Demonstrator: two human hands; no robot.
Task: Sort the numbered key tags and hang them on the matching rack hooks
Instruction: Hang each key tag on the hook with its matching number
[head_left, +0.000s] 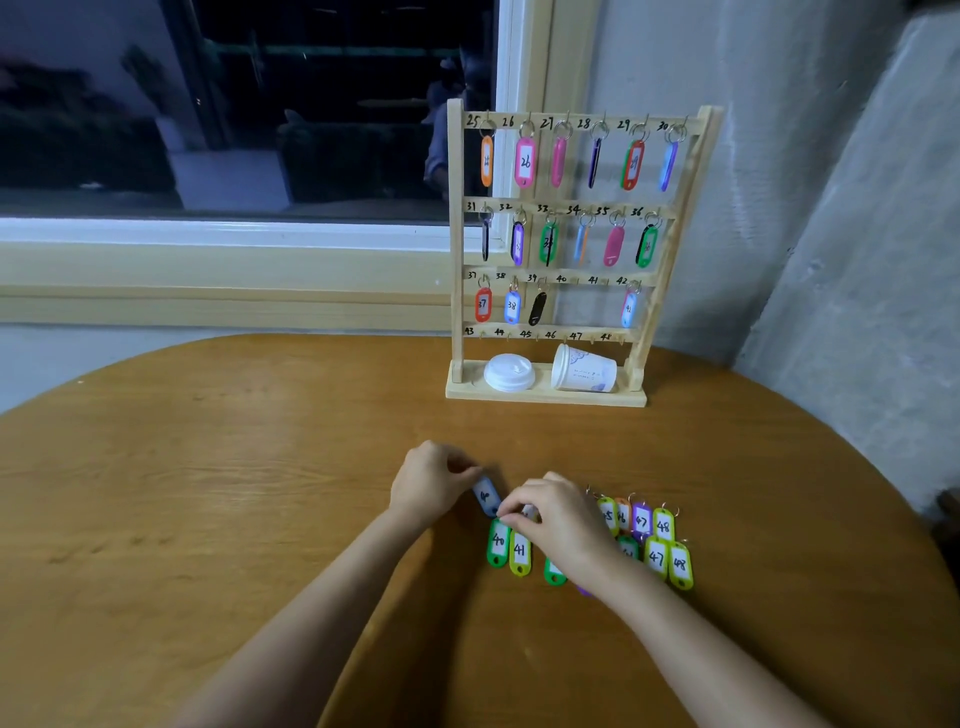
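**Key tags, numbered.** Oblong plastic frames with white paper windows, black handwritten numerals and metal split rings. The loose lot lies near the front middle of the round brown wooden counter (208, 467).
- Left group: blue tag marked 40 (487, 496), tilted; green tag marked 40 (498, 543); yellow-green tag marked 41 (520, 552).
- Partly hidden green tag (555, 571), numeral unreadable.
- Right cluster, back row: yellow-green tag marked 45 (608, 515), orange tag marked 46 (622, 514), purple tag marked 47 (642, 521), yellow-green tag marked 48 (664, 526).
- Right cluster, front row: yellow-green tag marked 47 (656, 557), second yellow-green tag marked 48 (679, 564).

**Holder.** Pale wooden rack with four hook rails (457, 234), upright at the counter's far side, numbered 25 to 48.
- Top rail: orange, pink, pink, dark purple, red over green, blue.
- Second rail: black, purple, green, pale blue, pink, green over black.
- Third rail: red on 37, blue on 38, black on 39, pale blue on 42.
- Base: white plastic lid (509, 371) lying flat at left; white paper cup (584, 370) on its side at right, mouth toward the lid.

**Hands.**
- Left hand (434, 483): fingers curled, thumb and fingertips pinching the upper end of the blue tag marked 40.
- Right hand (563, 519): knuckles up, fingers curled down, tips at the tops of the green 40 and yellow-green 41 tags, just beside the blue tag's lower end. Whether it pinches anything cannot be told.
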